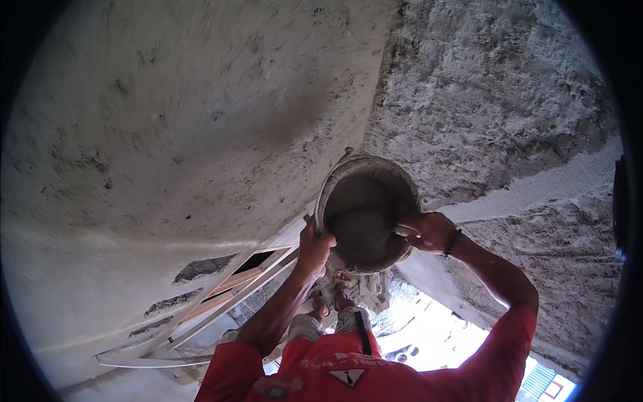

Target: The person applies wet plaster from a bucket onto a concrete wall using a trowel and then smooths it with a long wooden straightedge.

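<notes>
"Where two walls meet, what shows on each side?"

"Smooth plaster covers the left wall (pixel 167 120); the right wall (pixel 495 100) is rough and grey, with a paler band crossing it."

"And nearer the camera?"

"A red shirt (pixel 341 378) fills part of the lower edge; beyond it, near the middle of the view, is a round bucket (pixel 406 191), its open mouth facing the camera; wet grey mix (pixel 360 218) lies inside."

"How do the hands stand?"

"The right hand (pixel 434 232) is at the bucket's right side, fingers curled inside the rim; I cannot tell whether they grip anything; the left hand (pixel 315 249) is closed on the bucket's left edge."

"Anything smaller?"

"Feet (pixel 321 307) below the bucket; a dark band (pixel 453 242) around the right wrist."
</notes>
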Demonstrator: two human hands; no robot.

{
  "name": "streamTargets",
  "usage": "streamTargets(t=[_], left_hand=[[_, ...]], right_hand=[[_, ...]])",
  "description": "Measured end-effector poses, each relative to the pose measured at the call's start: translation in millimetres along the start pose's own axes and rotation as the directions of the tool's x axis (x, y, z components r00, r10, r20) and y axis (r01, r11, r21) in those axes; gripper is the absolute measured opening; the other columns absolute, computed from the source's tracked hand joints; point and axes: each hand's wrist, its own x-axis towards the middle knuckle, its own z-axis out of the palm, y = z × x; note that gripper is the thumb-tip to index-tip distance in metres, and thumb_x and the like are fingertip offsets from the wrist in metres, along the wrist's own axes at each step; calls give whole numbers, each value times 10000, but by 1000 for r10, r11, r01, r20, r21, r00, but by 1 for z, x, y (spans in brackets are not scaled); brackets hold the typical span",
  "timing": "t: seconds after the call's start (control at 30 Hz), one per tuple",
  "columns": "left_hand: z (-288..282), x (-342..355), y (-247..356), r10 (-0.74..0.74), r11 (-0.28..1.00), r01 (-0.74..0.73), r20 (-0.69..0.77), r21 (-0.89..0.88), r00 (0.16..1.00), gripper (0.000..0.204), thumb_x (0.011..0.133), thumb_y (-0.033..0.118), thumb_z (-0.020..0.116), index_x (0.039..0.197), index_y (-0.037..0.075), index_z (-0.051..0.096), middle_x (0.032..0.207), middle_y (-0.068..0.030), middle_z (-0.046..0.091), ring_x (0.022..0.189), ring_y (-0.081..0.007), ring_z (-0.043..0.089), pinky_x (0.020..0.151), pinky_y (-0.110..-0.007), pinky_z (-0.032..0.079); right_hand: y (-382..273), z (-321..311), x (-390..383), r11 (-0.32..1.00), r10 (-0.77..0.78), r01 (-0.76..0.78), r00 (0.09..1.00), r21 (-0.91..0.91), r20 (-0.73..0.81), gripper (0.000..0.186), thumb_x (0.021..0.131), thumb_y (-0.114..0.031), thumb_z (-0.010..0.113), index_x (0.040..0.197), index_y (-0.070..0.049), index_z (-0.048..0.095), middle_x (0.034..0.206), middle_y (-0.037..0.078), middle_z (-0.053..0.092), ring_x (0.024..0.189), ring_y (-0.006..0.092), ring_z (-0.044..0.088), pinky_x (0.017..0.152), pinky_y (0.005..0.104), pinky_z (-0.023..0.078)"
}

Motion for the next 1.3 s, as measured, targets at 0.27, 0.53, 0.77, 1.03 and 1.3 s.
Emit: streamTargets(t=[0.27, 0.53, 0.77, 1.03, 1.3], left_hand=[[-49, 29, -76, -112, 980, 99, -69, -173, 991, 594, 598, -43, 525, 1188, 21, 538, 923, -32, 580, 823, -155, 514, 735, -287, 440], [-96, 62, -152, -173, 976, 146, -169, -163, 970, 549, 599, -42, 540, 1143, 24, 547, 906, -35, 580, 785, -148, 540, 693, -274, 453], [-117, 58, -184, -106, 990, 75, -284, -116, 953, 506, 591, -54, 538, 1089, 22, 585, 870, -8, 584, 740, -127, 527, 664, -290, 447], [-79, 46, -135, -89, 996, 86, -167, -23, 982, 591, 586, -47, 520, 1174, 9, 548, 932, -35, 593, 819, -158, 540, 747, -294, 445], [-26, 62, -107, 93, 968, -87, -12, 235, 996, 543, 617, 1, 523, 1158, -38, 542, 917, -102, 612, 782, -162, 559, 682, -290, 458]], right_hand=[[3, -46, 27, 987, -155, 157, 985, 27, -73, 378, 687, -211, 730, 1030, -97, 618, 855, 111, 644, 723, 272, 643, 653, 389, 529], [6, -74, 90, 956, -288, 273, 943, 110, 166, 273, 739, -194, 733, 962, -67, 638, 829, 77, 658, 717, 204, 643, 641, 361, 528], [47, -150, 140, 908, -419, 391, 827, -151, -374, 307, 885, -290, 616, 1039, -25, 599, 791, 75, 628, 461, 78, 476, 336, 208, 362], [20, -45, 54, 915, -249, 189, 959, -357, -132, 211, 844, -197, 588, 1020, -84, 621, 823, 76, 595, 672, 176, 583, 540, 305, 495], [33, 100, 67, 836, -31, -76, 983, -543, -184, 174, 796, -153, 551, 939, -123, 646, 781, 107, 599, 731, 265, 617, 618, 409, 522]])
